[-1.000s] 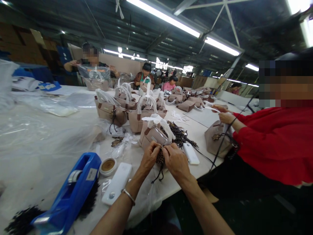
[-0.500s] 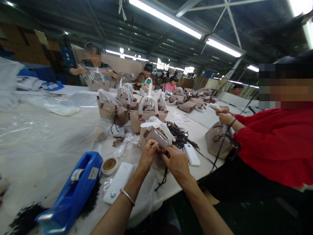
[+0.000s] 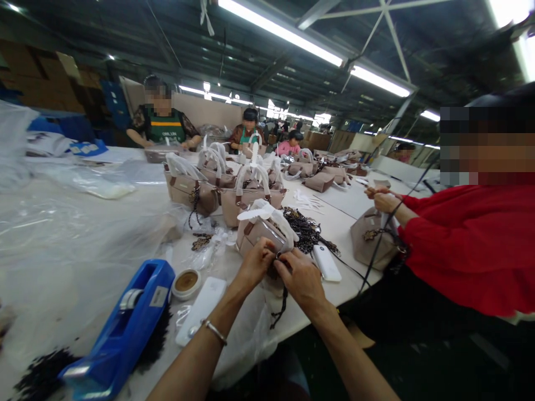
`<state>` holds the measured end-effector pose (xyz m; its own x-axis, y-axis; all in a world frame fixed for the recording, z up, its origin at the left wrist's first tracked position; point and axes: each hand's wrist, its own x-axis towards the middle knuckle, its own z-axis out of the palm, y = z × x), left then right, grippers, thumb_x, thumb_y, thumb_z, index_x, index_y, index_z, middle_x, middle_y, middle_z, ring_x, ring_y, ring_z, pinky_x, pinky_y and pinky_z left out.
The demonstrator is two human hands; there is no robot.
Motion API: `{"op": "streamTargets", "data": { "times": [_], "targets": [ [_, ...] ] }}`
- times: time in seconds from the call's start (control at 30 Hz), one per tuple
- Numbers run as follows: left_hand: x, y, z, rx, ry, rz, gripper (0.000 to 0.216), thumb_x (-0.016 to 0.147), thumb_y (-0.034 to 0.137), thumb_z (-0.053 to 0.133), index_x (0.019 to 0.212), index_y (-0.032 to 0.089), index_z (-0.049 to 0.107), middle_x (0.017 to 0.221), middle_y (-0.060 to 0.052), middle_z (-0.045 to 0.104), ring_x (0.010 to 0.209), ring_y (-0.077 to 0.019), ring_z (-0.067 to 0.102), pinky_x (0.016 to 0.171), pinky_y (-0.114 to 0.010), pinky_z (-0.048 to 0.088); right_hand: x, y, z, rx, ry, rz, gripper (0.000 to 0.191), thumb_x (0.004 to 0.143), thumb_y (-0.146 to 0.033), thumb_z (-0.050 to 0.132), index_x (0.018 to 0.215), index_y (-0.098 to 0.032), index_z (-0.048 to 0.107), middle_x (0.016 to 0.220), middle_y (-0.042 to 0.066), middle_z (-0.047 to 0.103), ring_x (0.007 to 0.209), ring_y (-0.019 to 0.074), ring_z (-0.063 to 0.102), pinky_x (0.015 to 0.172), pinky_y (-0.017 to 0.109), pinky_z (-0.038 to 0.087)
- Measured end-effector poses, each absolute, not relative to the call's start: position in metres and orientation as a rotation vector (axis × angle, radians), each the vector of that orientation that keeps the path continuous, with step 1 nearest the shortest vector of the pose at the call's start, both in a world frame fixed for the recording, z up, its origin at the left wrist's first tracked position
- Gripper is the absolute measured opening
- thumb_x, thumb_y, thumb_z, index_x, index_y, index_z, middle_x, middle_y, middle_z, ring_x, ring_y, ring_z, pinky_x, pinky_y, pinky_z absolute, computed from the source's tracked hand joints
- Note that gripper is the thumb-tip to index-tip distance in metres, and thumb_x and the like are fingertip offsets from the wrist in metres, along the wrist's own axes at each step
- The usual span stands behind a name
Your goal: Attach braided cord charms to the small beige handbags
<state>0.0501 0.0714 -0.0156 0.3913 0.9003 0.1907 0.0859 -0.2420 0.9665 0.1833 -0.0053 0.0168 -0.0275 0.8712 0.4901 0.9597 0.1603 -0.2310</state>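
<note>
A beige handbag point(image 3: 249, 236) with white-wrapped handles point(image 3: 267, 210) stands on the table right in front of me. At its near side my left hand point(image 3: 256, 262) is closed in a pinch; what lies between the fingertips is hidden. Close beside it, my right hand point(image 3: 301, 277) pinches the ring end of a bag charm with a dark braided cord point(image 3: 281, 312). The cord dangles below the fingers. My fingertips nearly meet at the small metal ring point(image 3: 277, 255).
A pile of dark charms point(image 3: 301, 229) and a white phone point(image 3: 326, 263) lie to the right. Leftward are a blue tape dispenser point(image 3: 121, 328), a round tin point(image 3: 186, 283), another white device point(image 3: 200, 312) and plastic film point(image 3: 104, 234). A co-worker in red point(image 3: 463, 245) sits close on the right.
My hands stay at the handbag with small finger shifts, and the hanging cord has swung slightly right. Across the table, a co-worker has lowered a plastic-wrapped bag onto the tabletop.
</note>
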Motion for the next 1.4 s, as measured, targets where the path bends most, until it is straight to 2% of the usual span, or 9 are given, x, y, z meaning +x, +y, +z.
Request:
{"op": "streamTargets", "data": {
  "times": [0.1,0.37,0.5,0.7,0.87,1.03,1.2,1.33,1.4],
  "targets": [
    [0.05,0.071,-0.013,1.609,0.812,0.971,0.016,0.077,0.024,0.055,0.091,0.02,0.049,0.055,0.008,0.053,0.051,-0.0121,0.048,0.052,-0.023,0.031,0.185,-0.004,0.016,-1.743,-1.904,-0.236,0.023,0.095,-0.025,0.05,0.078,-0.023,0.066,0.081,0.003,0.063,0.075,0.0162,0.061,0.066,0.027,0.04],
    [0.052,0.069,-0.028,1.607,0.646,1.048,0.024,0.087,0.036,0.054,0.103,0.018,0.049,0.063,0.006,0.052,0.059,-0.0123,0.049,0.059,-0.024,0.035,0.185,0.0,0.013,-1.752,-1.851,-0.112,0.02,0.091,-0.022,0.055,0.081,-0.021,0.071,0.083,0.006,0.069,0.082,0.0188,0.064,0.075,0.028,0.043],
    [0.055,0.069,-0.038,1.552,0.532,1.123,0.029,0.09,0.042,0.054,0.106,0.019,0.049,0.07,0.004,0.052,0.064,-0.0122,0.05,0.062,-0.025,0.036,0.183,0.0,0.015,-1.733,-1.707,0.075,0.019,0.088,-0.021,0.055,0.084,-0.02,0.074,0.085,0.005,0.072,0.085,0.0199,0.065,0.079,0.029,0.044],
    [0.058,0.07,-0.048,1.506,0.518,1.101,0.03,0.089,0.043,0.056,0.105,0.019,0.048,0.066,0.006,0.051,0.06,-0.0109,0.048,0.059,-0.024,0.035,0.186,0.003,0.018,-1.748,-1.391,0.451,0.016,0.079,-0.028,0.06,0.078,-0.021,0.074,0.076,0.001,0.073,0.074,0.019,0.066,0.069,0.028,0.046],
    [0.058,0.07,-0.04,1.574,0.587,1.101,0.021,0.087,0.036,0.059,0.096,0.018,0.054,0.073,0.002,0.06,0.066,-0.013,0.055,0.062,-0.024,0.04,0.184,0.004,0.014,-1.788,-1.448,0.281,0.018,0.081,-0.028,0.054,0.074,-0.02,0.069,0.074,0.003,0.07,0.074,0.0212,0.063,0.069,0.031,0.043],
    [0.054,0.063,-0.025,1.695,0.628,1.154,0.009,0.085,0.027,0.06,0.086,0.018,0.061,0.078,0.001,0.062,0.074,-0.0145,0.056,0.07,-0.026,0.044,0.177,-0.003,0.005,-1.584,-1.398,0.187,0.02,0.087,-0.032,0.05,0.08,-0.019,0.064,0.081,0.005,0.067,0.079,0.0201,0.06,0.076,0.032,0.044],
    [0.054,0.056,-0.019,1.804,0.755,1.24,0.011,0.086,0.024,0.057,0.078,0.018,0.06,0.077,0.001,0.056,0.074,-0.0147,0.053,0.069,-0.027,0.042,0.179,-0.007,0.003,-1.521,-1.329,0.227,0.024,0.089,-0.038,0.051,0.084,-0.019,0.065,0.085,0.006,0.067,0.083,0.0207,0.06,0.079,0.033,0.045],
    [0.057,0.058,-0.014,1.796,0.766,1.364,0.014,0.088,0.024,0.051,0.076,0.018,0.055,0.095,-0.005,0.059,0.09,-0.0175,0.054,0.081,-0.03,0.043,0.19,-0.002,0.005,-1.526,-1.272,0.32,0.029,0.088,-0.035,0.049,0.104,-0.018,0.066,0.102,0.009,0.07,0.095,0.0231,0.061,0.087,0.036,0.045],
    [0.058,0.061,-0.011,1.748,0.778,1.294,0.015,0.089,0.026,0.048,0.077,0.019,0.053,0.093,-0.005,0.062,0.087,-0.0173,0.055,0.079,-0.03,0.043,0.196,0.002,0.006,-1.518,-1.315,0.354,0.031,0.086,-0.03,0.048,0.107,-0.018,0.067,0.108,0.009,0.07,0.102,0.0236,0.061,0.093,0.038,0.044]
  ]
}}
